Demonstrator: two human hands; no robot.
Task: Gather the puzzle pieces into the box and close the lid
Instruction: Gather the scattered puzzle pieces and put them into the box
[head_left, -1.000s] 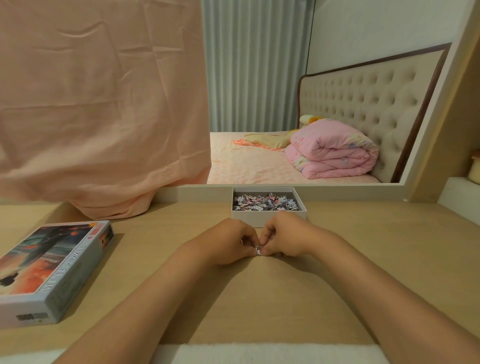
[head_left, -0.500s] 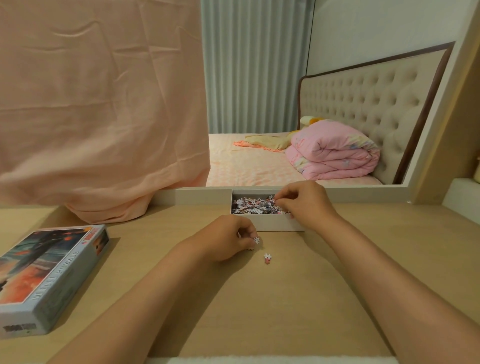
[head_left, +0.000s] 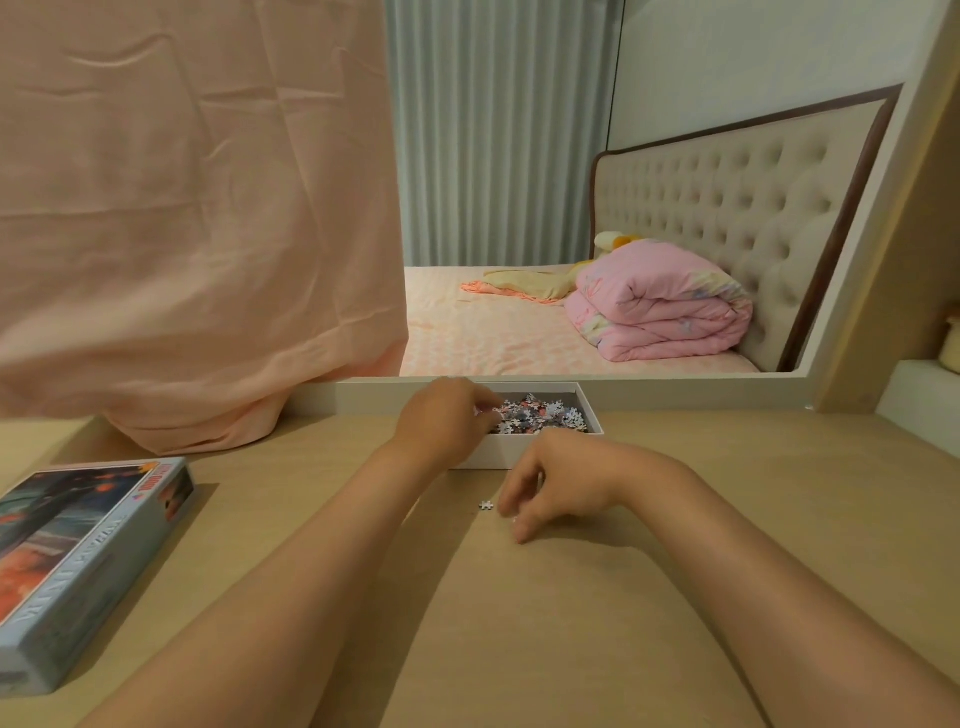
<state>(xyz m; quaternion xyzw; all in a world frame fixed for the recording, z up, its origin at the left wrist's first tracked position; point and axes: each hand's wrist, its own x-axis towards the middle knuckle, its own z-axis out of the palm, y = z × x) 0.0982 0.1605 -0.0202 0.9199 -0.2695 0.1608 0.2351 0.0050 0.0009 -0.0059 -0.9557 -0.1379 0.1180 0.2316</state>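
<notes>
Box corner behind left hand; lid cut off.

A peach cloth is hanging above and left of the fingers. A folded pink quilt is lying beyond them, against a tufted headboard. A wooden desk is lying beneath them.

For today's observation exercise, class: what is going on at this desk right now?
A person is tidying a jigsaw. The left hand is over the open box of puzzle pieces, seemingly dropping some in. The right hand reaches for one loose piece on the desk. The lid lies to the left, not yet on.
</notes>
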